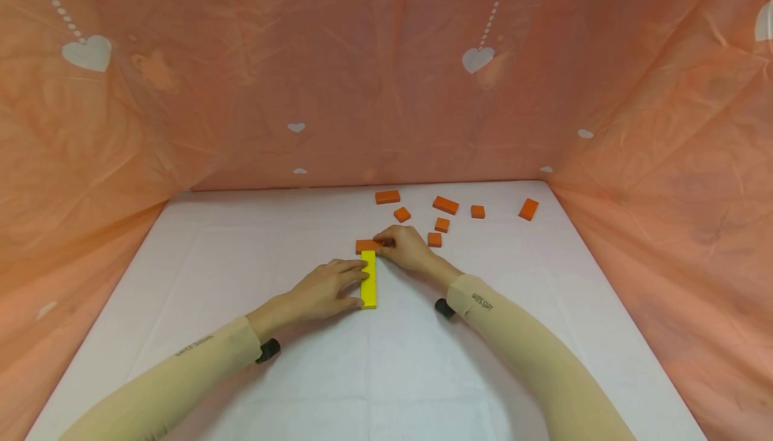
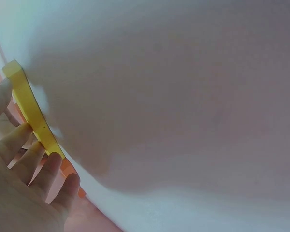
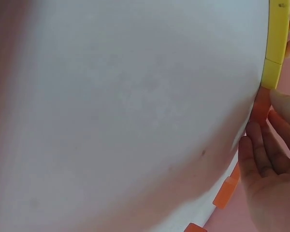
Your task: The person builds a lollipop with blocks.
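A yellow strip of blocks point(image 1: 368, 285) lies lengthwise on the table; a seam crosses it in the right wrist view. Spread fingers of my left hand point(image 1: 329, 288) touch its left side and top, with the thumb near its close end. At the strip's far end an orange block point(image 1: 365, 246) lies crosswise. My right hand point(image 1: 409, 248) pinches the right end of this orange block between thumb and fingers, hiding part of it. The left wrist view shows the left fingers along the yellow strip point(image 2: 34, 113). In the right wrist view, the orange block point(image 3: 261, 104) meets the yellow.
Loose orange blocks lie beyond and right of my right hand: longer ones such as this oblong block point(image 1: 445, 205) and square ones such as this small block point(image 1: 435, 239). Another oblong point(image 1: 528, 209) lies far right. A white cloth covers the table point(image 1: 253, 226); pink curtains point(image 1: 362, 92) surround it.
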Available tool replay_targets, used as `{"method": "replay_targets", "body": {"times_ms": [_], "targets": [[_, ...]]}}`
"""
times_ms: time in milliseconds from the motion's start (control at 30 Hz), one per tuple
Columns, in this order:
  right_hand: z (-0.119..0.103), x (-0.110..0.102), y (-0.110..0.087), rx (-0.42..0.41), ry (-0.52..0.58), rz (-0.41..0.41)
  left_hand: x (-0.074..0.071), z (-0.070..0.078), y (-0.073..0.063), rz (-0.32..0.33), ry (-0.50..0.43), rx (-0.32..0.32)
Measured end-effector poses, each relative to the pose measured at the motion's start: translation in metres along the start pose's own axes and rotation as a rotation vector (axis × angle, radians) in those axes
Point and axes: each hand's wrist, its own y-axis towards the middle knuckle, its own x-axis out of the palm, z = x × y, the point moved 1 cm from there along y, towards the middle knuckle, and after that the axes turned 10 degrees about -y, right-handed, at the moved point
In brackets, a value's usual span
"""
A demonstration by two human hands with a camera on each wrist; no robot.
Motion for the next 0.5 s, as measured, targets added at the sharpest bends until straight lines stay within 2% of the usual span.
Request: {"method": "replay_targets", "body": {"times_ms": [133, 300, 400, 500], "targets": [[0.001, -0.001, -0.001, 0.01, 0.018, 0.008, 0.0, 0.0, 0.001, -0.007, -0.002, -0.008], [0.002, -0.009, -0.004, 0.085, 0.103, 0.027, 0.0, 0.0, 0.002, -0.01, 0.012, -0.014], [0.004, -0.018, -0.008, 0.111, 0.16, 0.062, 0.0, 0.001, 0.001, -0.012, 0.01, -0.022], [0.01, -0.029, -0.013, 0.097, 0.187, 0.111, 0.0, 0.002, 0.001, -0.009, 0.005, -0.022]]}}
